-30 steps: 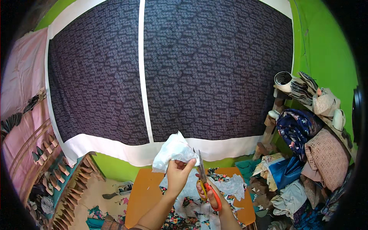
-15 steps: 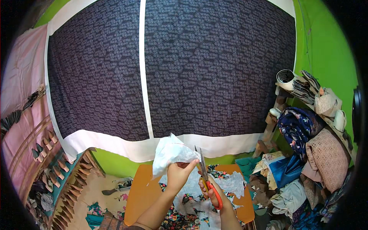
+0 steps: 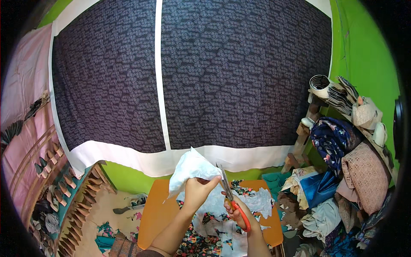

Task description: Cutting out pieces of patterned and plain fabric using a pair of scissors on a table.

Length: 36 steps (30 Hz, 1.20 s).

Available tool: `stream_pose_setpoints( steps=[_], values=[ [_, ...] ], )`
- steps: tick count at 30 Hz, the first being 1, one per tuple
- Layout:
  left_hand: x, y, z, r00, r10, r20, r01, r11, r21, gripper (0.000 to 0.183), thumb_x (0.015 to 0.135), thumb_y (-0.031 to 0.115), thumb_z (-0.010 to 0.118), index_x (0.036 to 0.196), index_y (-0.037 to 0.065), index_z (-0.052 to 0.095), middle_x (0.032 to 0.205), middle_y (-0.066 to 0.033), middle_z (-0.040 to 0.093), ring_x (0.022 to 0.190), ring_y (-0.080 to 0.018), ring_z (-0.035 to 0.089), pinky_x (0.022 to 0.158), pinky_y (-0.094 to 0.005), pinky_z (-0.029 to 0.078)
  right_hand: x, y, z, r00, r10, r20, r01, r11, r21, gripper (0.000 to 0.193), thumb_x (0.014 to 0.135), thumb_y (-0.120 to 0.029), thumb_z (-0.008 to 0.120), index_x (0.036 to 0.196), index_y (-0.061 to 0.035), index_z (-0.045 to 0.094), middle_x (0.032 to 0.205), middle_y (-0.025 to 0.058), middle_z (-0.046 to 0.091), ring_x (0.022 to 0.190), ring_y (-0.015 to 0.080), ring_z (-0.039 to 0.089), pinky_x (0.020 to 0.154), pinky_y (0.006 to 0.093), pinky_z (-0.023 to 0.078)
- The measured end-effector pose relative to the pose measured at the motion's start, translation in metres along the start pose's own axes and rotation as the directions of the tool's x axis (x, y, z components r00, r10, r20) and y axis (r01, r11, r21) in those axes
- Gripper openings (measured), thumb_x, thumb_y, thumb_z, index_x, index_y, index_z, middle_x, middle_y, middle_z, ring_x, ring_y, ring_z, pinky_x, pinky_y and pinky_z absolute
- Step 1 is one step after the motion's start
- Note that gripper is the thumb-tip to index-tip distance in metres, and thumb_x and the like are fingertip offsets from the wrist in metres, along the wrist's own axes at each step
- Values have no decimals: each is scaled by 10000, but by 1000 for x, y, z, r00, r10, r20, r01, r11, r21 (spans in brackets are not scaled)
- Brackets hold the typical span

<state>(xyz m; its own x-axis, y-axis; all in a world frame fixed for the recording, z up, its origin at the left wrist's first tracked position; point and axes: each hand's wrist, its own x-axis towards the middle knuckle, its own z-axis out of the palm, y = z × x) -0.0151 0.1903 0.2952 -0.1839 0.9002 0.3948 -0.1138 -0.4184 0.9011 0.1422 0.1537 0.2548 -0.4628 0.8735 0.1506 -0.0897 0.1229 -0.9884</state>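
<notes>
My left hand (image 3: 198,191) pinches a piece of white cloth (image 3: 192,166), held up above the table with one corner pointing upward. In my right hand (image 3: 234,210) is a pair of scissors (image 3: 242,214) with orange-red handles. Its blades (image 3: 224,180) point up and stand slightly apart at the cloth's right edge, beside my left thumb; whether they touch the cloth I cannot tell. Beneath both hands, more white cloth pieces (image 3: 257,201) and dark floral fabric (image 3: 195,243) are spread over the orange table (image 3: 156,205).
A dark patterned cloth with white borders (image 3: 239,85) hangs ahead. Shoe-shaped forms (image 3: 79,222) line a rack at left. Folded and bundled fabrics (image 3: 364,175) pile up at right, with a striped roll (image 3: 320,83) above. Fabric scraps (image 3: 105,242) lie on the floor (image 3: 113,195).
The white cloth and both hands sit slightly further left in the view. The scissors remain beside the cloth's right edge, in nearly the same pose.
</notes>
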Motion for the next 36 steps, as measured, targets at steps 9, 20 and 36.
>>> stream_pose_setpoints(
  steps=[9,20,36],
  values=[
    [2,4,-6,999,-18,43,17,999,27,179,702,72,667,812,-24,563,769,-48,588,689,-107,557,613,-232,445,-6,16,-16,999,50,-7,-50,999,13,959,570,-700,549,1193,12,395,722,-20,373,529,34,311,463,157,246],
    [2,5,-15,967,-163,195,60,892,448,255,671,174,685,760,-43,585,710,-85,609,641,-133,572,596,-268,450,-11,9,-8,996,72,-53,-75,995,-68,951,606,-742,480,1186,8,402,722,-24,364,608,42,332,507,166,271],
    [0,18,-21,918,-217,331,6,844,536,288,681,227,679,793,-24,592,698,-106,609,636,-190,593,594,-301,449,-18,12,-10,998,49,49,-49,999,16,943,591,-727,506,1174,7,401,679,-49,317,540,26,272,457,156,219]
  ],
)
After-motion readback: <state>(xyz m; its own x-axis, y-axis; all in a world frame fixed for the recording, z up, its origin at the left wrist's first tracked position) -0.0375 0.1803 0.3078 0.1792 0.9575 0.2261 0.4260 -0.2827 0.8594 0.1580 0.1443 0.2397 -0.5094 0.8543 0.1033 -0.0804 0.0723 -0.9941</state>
